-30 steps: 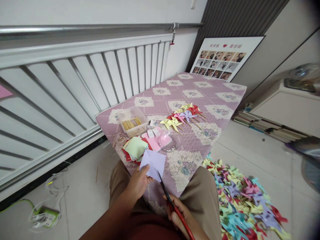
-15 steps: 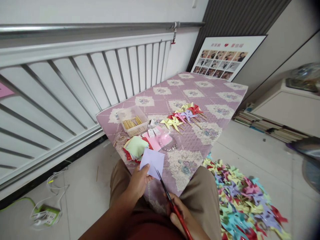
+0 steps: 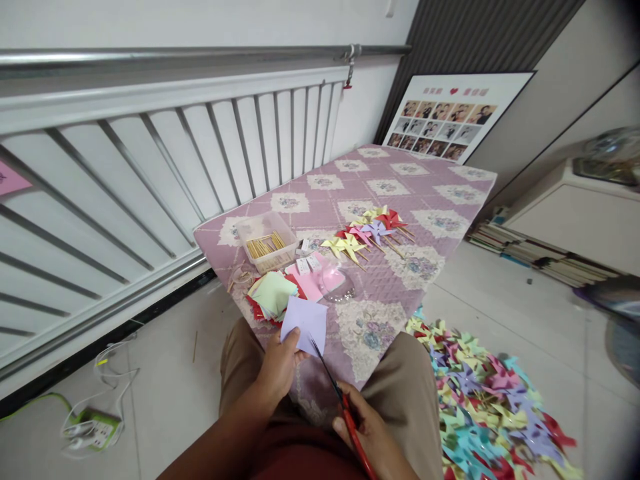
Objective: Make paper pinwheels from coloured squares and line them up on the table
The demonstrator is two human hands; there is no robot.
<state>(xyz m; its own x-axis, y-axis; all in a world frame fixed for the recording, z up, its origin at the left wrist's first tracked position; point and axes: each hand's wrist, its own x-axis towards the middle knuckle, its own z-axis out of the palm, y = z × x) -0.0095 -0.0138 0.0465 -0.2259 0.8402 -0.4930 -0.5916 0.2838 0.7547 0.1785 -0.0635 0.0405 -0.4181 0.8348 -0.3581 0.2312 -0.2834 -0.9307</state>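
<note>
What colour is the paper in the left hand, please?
The paper is pale purple, seen best in the head view.

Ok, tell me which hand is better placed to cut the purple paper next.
Probably the right hand: it holds the red-handled scissors, which reach the purple paper. The left hand pinches that sheet's near edge, so seems better suited to steadying it.

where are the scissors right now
In the head view, the scissors are at bottom centre, in the right grip, blades at the purple paper's lower right corner.
</note>
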